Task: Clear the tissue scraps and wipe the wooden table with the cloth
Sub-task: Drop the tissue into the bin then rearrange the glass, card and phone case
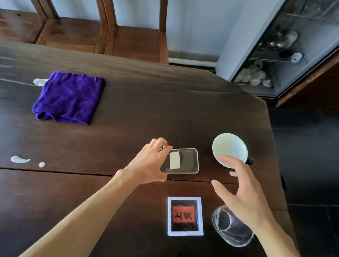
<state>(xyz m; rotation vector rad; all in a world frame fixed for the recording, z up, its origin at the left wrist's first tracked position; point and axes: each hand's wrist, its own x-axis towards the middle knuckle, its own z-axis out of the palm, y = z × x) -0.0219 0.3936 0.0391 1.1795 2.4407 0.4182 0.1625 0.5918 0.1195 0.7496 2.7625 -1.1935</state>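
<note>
On dark table (125, 102), left hand (149, 164) gripping tray (190, 162), purple cloth (68, 96) apart

Left hand (150, 162), right hand (241, 191): both forearms bare, no sleeves, rings or watch.

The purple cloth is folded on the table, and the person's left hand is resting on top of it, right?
Not quite. The purple cloth is folded on the table, but the left hand is not on it. The head view shows that hand far from the cloth, at the edge of a small clear tray with a pale slip in it. Nothing touches the cloth.
</note>
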